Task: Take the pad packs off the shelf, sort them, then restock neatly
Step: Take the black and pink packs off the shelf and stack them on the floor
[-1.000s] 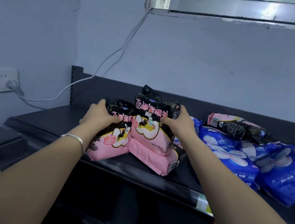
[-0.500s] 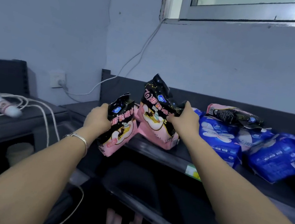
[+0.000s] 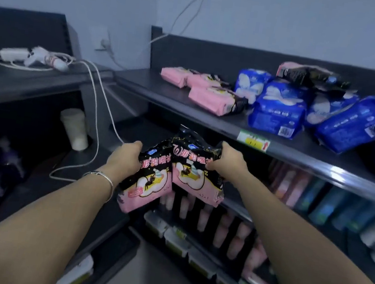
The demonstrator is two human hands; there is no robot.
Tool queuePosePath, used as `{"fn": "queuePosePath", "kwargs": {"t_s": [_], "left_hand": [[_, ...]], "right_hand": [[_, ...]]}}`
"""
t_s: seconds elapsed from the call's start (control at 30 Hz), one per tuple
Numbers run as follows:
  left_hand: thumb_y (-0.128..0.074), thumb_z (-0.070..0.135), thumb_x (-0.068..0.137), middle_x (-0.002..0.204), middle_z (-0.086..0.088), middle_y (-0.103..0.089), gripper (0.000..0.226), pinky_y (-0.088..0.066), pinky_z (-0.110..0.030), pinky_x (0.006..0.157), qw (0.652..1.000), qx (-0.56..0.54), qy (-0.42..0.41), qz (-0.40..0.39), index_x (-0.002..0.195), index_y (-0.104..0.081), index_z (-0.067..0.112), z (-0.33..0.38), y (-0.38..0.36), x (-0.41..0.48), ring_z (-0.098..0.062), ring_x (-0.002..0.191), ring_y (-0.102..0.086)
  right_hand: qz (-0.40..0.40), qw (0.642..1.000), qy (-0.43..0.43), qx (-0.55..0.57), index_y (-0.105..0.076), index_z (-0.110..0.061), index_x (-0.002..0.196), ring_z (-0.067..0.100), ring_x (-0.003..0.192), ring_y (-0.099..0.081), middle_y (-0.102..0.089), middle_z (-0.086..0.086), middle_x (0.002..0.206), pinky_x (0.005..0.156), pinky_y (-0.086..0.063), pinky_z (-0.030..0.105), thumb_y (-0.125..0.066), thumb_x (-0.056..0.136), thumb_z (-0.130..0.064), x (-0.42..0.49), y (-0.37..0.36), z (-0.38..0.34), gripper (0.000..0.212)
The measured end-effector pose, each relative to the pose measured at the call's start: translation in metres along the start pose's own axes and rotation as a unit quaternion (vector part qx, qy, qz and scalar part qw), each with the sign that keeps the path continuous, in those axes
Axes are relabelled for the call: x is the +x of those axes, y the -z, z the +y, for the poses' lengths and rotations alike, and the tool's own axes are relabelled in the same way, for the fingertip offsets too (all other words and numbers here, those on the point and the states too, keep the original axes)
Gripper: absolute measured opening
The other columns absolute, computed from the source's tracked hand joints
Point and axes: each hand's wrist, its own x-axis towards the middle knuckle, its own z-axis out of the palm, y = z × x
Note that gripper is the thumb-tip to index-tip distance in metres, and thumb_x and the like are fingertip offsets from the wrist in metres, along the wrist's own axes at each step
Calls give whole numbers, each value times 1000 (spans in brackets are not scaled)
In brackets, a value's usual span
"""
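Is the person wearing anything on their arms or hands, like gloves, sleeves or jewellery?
The left forearm and right forearm are bare right to the picture's edge, with no sleeves showing. The left hand and right hand have no gloves. The only thing worn is a thin silver bangle round the left wrist; the right wrist has nothing on it.
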Motion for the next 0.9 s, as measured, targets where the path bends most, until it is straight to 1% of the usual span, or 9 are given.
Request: {"fn": "queuePosePath", "kwargs": {"t_s": [0.07,0.17,0.3,0.43,0.53,0.63,0.7,0.77,0.9], "left_hand": [[-55,6,84,96,-13,-57,18,-46,-39,70,999,-1,5,-39,96,-42,7,-7,-28,-8,-33,90,-58],[-58,6,83,96,-12,-57,28,-48,-40,72,996,-11,0,-87,105,-42,7,-27,-80,-15,-32,93,-59],[-54,6,84,95,-10,-56,23,-45,-36,68,989,-10,-12,-150,101,-39,12,-59,-162,-27,-31,91,-59],[-50,4,83,103,-13,-58,33,-49,-40,75,984,-8,-16,-176,115,-42,10,-92,-261,-44,-33,97,-57],[-49,-2,83,109,-12,-60,37,-49,-35,78,982,-19,-9,-188,118,-48,12,-116,-345,-63,-31,100,-58],[-48,3,84,115,-10,-57,29,-50,-36,82,976,-6,-10,-219,112,-50,11,-149,-444,-77,-30,103,-57],[-49,6,86,110,-11,-56,20,-52,-43,80,971,6,-6,-237,106,-48,10,-172,-515,-90,-32,100,-57],[-49,9,88,105,-10,-56,21,-51,-41,76,965,24,5,-259,109,-46,11,-193,-585,-108,-31,97,-57],[-50,6,85,104,-10,-57,24,-47,-37,72,960,8,16,-279,108,-49,13,-239,-710,-122,-29,97,-57]], "right_hand": [[-34,999,-26,-4,-45,-15,120,27,96,-59,-60,10,115,79,-53,39,-75,76,-23,-2,-25,19,53],[-76,994,-71,-26,-35,-15,139,26,96,-56,-57,10,119,72,-47,32,-72,80,-22,-3,-69,49,70],[-104,986,-127,-38,-39,-11,133,26,93,-58,-57,7,100,68,-50,31,-71,79,-18,-6,-144,95,63],[-127,977,-165,-51,-45,-12,123,29,102,-59,-61,10,110,79,-51,34,-70,80,-19,-8,-229,150,50],[-149,968,-193,-50,-45,-10,118,31,104,-58,-59,12,110,85,-51,39,-68,80,-17,-8,-300,202,45],[-181,959,-214,-44,-43,-9,113,26,90,-57,-56,9,98,73,-50,33,-67,81,-14,-6,-381,268,40],[-198,952,-228,-39,-43,-10,118,27,93,-59,-58,10,102,73,-50,34,-69,80,-15,-6,-442,317,47],[-214,946,-241,-30,-44,-11,119,27,98,-60,-58,9,105,74,-49,33,-71,79,-15,-8,-505,366,48],[-238,934,-268,9,-45,-11,116,22,90,-53,-57,9,105,76,-50,34,-70,80,-13,0,-618,452,44]]}}
